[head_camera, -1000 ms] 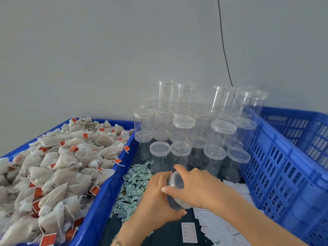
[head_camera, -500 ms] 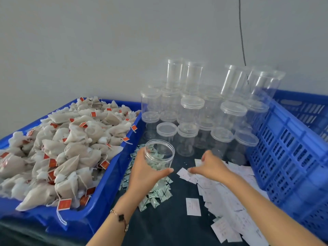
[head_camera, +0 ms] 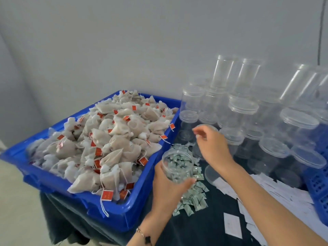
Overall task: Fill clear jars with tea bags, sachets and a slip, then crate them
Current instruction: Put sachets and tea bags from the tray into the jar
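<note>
Head view: left hand grips open clear jar from below, jar upright over sachet pile beside blue tray right edge; right hand just above-right of jar, fingers loosely curled, whether pinching anything unclear

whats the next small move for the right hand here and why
Probably reach the right hand left to the tea bags in the blue tub and pick some up: the left hand holds the open jar beside the tub, lid off, and the right hand seems to hold nothing.
</note>
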Demonstrator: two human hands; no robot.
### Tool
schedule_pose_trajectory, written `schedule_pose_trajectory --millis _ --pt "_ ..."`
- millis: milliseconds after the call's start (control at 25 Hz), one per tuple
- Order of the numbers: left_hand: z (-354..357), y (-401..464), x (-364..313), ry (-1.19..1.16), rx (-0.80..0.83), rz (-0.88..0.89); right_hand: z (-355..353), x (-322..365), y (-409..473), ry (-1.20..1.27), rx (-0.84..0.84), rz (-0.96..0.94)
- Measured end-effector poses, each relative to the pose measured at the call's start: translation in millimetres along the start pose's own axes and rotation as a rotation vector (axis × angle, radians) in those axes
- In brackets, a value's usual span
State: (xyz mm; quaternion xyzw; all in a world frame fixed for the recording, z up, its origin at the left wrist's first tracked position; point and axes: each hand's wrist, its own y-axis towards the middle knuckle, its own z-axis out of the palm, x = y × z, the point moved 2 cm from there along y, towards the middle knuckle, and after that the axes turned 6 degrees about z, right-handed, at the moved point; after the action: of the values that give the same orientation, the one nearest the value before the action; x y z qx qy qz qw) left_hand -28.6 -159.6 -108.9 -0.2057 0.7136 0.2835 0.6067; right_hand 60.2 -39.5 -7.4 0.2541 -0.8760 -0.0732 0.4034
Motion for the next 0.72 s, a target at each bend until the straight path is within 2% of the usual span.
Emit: schedule_pose_trajectory --millis 80,200,360,560,720 --pt "-2 0 6 0.014 -0.015 -0.028 17 42 4 -0.058 0.166 -0.185" --pt "-4 4 10 0.092 -0.052 -0.003 61 72 2 -0.167 0.371 -0.234" --pt "-8 2 6 0.199 -0.089 0.06 98 81 9 -0.272 0.457 -0.127" --pt "-9 2 9 0.08 -0.026 0.011 108 70 22 -0.049 0.541 0.056" --pt "-10 1 11 0.116 0.023 0.007 112 68 34 0.059 0.44 0.219"
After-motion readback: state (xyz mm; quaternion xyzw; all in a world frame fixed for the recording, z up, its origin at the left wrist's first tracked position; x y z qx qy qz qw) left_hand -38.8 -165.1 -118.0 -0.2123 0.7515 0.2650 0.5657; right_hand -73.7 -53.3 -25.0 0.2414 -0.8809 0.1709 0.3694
